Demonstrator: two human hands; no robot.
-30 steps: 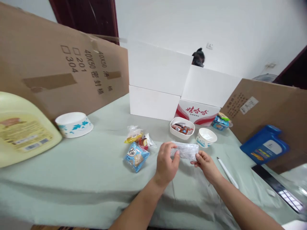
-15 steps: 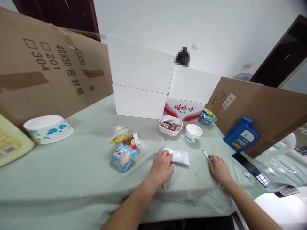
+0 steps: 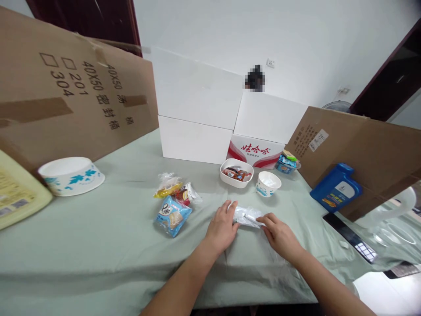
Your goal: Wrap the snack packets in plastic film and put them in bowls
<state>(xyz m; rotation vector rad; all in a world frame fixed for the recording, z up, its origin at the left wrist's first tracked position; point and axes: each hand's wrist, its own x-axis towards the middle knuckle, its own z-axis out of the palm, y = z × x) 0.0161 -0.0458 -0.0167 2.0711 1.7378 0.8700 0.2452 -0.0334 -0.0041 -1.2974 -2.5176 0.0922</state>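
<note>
A crinkled clear plastic packet, perhaps bubble wrap, lies flat on the green cloth. My left hand grips its left end, thumb at the near edge and fingers on the far side. Between the fingertips of my right hand is a slim white pen-like stick, laid across the packet's right part and pointing left. My right palm hides the stick's rear end. Just beyond the packet stand a white tray of small wrapped snacks and a white paper cup with clear plastic inside.
Wrapped snacks lie to the left, near a wide paper bowl. On the right are a blue bottle, a phone and a clear jug. Cardboard and white boxes wall the far side.
My right hand has moved left with the white stick, from the bare cloth onto the packet. My left hand stays at the packet's left end. The view has shifted slightly.
</note>
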